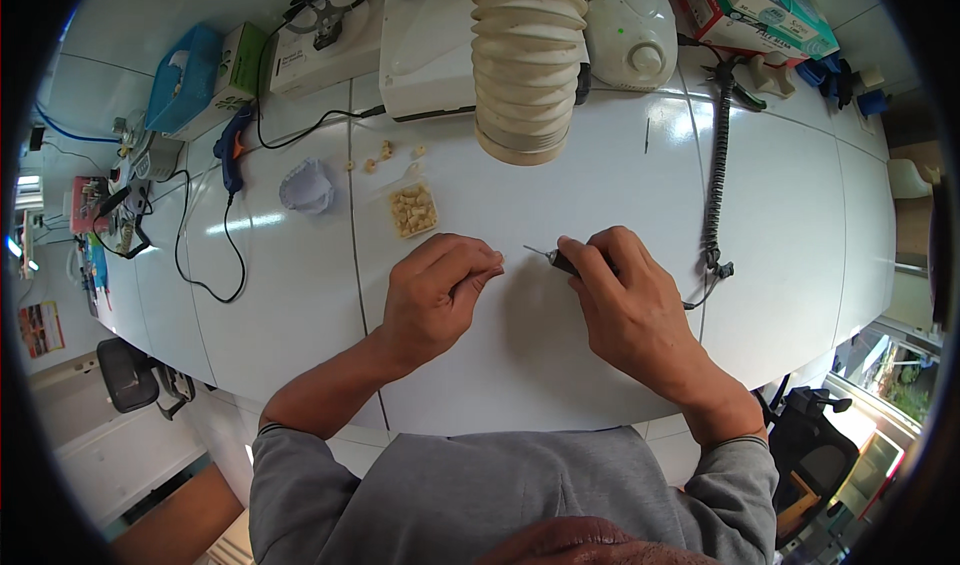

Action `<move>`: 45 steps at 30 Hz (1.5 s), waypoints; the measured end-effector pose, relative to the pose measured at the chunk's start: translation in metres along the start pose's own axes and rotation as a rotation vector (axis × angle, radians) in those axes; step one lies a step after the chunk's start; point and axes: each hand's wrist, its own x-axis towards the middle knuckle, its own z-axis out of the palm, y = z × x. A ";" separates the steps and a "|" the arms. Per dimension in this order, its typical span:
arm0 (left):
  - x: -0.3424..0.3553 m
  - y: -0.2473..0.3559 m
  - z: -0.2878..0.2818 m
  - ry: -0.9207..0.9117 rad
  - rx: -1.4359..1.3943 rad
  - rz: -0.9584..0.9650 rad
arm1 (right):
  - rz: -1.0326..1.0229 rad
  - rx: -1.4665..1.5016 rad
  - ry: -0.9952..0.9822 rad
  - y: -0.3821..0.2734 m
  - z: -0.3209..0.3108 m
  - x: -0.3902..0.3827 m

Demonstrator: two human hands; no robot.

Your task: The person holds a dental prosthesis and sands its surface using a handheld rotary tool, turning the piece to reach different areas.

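My left hand (425,295) is closed in a pinch above the white tabletop (500,365). Something tiny and pale may show at its fingertips, too small to make out. Gripped in my right hand (635,300) is a dark rotary handpiece (562,262). Its thin metal bit points toward the left fingertips, with a gap between them. Beyond my left hand stands a small clear box (432,227) full of cream-coloured, tooth-like pieces. A few loose pieces (387,150) lie behind the box, and a white dental plaster cast (307,187) is farther left.
A ribbed suction hose (525,65) hangs over the table's middle, before a white control unit (630,30). A coiled black cord (717,165) and a thin metal bit (647,136) lie at right. At left are a blue glue gun (232,155) and a blue bin (185,80).
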 end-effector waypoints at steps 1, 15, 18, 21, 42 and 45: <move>0.000 -0.001 0.000 0.014 0.014 0.008 | 0.004 0.010 0.003 0.000 0.001 0.000; 0.004 0.005 -0.004 -0.082 0.140 0.044 | -0.032 0.058 -0.085 0.003 0.001 -0.005; 0.004 0.004 -0.001 -0.078 0.141 0.037 | -0.039 0.059 -0.110 0.005 0.001 -0.005; 0.003 0.003 -0.001 -0.073 0.134 0.042 | -0.051 0.068 -0.109 0.005 0.000 -0.003; 0.003 0.003 -0.001 -0.115 0.126 0.040 | -0.065 0.028 -0.109 0.003 0.000 -0.003; 0.001 0.004 -0.001 -0.115 0.150 0.027 | -0.062 0.035 -0.108 0.003 0.001 -0.003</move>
